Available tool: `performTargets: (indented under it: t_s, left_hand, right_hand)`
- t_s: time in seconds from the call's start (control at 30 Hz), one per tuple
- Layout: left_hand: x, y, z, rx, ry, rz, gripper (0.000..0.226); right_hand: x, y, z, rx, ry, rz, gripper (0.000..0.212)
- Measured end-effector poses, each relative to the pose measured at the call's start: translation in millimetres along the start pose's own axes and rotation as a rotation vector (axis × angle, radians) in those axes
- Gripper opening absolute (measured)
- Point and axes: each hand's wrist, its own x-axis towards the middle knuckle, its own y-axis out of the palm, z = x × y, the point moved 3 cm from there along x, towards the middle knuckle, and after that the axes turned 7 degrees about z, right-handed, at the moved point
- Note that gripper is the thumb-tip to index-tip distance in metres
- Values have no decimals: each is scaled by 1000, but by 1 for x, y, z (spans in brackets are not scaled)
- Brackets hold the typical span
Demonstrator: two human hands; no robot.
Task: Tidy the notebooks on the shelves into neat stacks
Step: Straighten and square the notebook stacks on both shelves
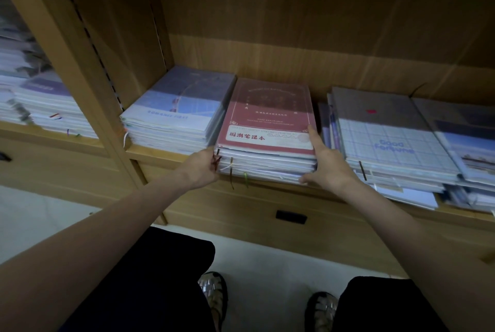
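A stack of wrapped notebooks topped by a red notebook point(265, 114) sits on the wooden shelf point(160, 153), in the middle of the head view. My left hand point(203, 168) grips the stack's front left corner, fingers curled round its edge. My right hand point(325, 163) presses flat against the stack's right side, index finger straight along the top edge, thumb at the bottom front. A blue-topped stack point(179, 109) lies just left of it. To the right, a grey and grid-patterned stack point(385, 133) lies uneven, lower notebooks sticking out.
Further notebooks point(466, 144) lie at the far right, and more stacks point(45, 106) fill the neighbouring bay on the left behind a wooden upright point(88, 85). A drawer with a dark handle point(291, 217) is below the shelf. My knees and sandalled feet are over a white floor.
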Motion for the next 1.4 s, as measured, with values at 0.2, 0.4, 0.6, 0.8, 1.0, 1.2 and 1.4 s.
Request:
performTargets:
  t_s: [0.2,0.4,0.6,0.8,1.0,1.2,1.4]
  left_hand:
    - [-2,0,-5,-107,-2,-6,25]
    - [-5,-8,-10,-206,15,-73,26]
    - [3,-11,-6,-252,25,-76,24]
    - [7,-12,-3,-188,13,-136,13]
    - [4,-14,-4,-43,38,-186,15]
    - [-4,-10,-10,-217,-12,-193,22]
    - [-2,-8,-5,-279,27,-215,26]
  right_hand:
    - [0,-6,2,-71,-44,20,110]
    - [-2,-9,1,5,-47,20,105]
    - [2,-19,2,67,-31,-64,92]
    - [6,-17,11,-7,-39,-31,95]
    - [6,-18,12,-33,-45,-42,96]
    - [-2,-12,18,33,-26,-69,89]
    - [-9,-16,22,39,-76,-152,77]
